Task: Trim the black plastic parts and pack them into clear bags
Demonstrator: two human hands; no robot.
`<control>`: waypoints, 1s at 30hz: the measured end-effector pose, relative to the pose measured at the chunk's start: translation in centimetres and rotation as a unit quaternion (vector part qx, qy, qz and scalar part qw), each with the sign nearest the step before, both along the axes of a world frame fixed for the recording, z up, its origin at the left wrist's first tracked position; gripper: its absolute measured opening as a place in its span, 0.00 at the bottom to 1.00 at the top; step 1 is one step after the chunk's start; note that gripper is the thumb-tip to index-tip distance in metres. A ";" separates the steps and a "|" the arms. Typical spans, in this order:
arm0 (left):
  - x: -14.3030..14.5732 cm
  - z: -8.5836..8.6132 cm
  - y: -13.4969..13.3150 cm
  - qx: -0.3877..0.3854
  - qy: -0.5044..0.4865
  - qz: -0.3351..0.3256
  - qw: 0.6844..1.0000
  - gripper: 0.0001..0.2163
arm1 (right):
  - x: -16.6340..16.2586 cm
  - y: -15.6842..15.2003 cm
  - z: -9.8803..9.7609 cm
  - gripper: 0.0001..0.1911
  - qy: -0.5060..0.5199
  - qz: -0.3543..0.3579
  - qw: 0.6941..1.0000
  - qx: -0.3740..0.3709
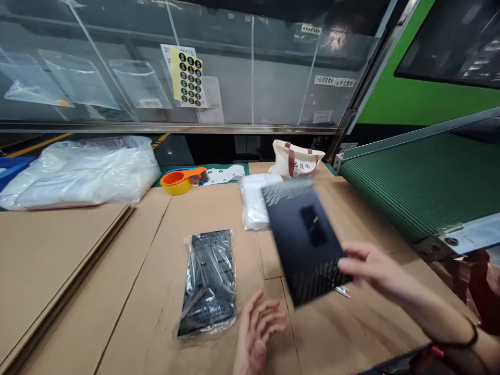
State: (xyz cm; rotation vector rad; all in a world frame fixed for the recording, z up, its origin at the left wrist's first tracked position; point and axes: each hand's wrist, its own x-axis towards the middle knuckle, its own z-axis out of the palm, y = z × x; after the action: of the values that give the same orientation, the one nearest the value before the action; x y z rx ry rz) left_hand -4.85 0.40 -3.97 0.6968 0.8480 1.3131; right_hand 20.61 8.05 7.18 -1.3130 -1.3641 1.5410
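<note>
My right hand (pixel 365 268) pinches the lower right edge of a flat black panel (pixel 285 229), tilted above the cardboard-covered table. The panel has a dark rectangle near its middle and slanted slot patterns at two ends. Just below and left of it, my left hand (pixel 261 330) is held with fingers apart and slightly curled, holding nothing. Left of that hand lies a black plastic part wrapped in a clear bag (pixel 211 281). A small metallic object (pixel 342 291) shows partly from behind the panel's lower right corner.
Behind the panel are a stack of white bags (pixel 253 200) and a cloth pouch (pixel 297 159). An orange tape dispenser (pixel 179 179) sits farther left, near a large plastic-wrapped bundle (pixel 86 172). Cardboard sheets (pixel 50 250) lie at left; a green conveyor belt (pixel 429 172) runs at right.
</note>
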 end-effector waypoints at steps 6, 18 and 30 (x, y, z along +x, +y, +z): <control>0.4 2.7 1.8 -0.203 -0.201 0.083 0.955 0.20 | -3.0 -3.6 -2.8 0.23 -0.050 0.245 0.967 -0.048; 2.0 -4.3 1.3 -0.199 -0.308 -0.054 0.929 0.19 | 0.0 -0.1 -9.3 0.19 -0.289 0.096 0.938 0.164; 1.9 -3.6 1.0 -0.192 -0.284 -0.054 0.938 0.15 | -5.7 0.6 -1.2 0.21 -0.322 0.218 0.833 0.393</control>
State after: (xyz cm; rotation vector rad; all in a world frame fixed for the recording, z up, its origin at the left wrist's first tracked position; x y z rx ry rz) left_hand -2.98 1.45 -7.61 0.0372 0.5538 1.1180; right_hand 14.87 8.64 5.97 -1.0202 -2.5094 0.5642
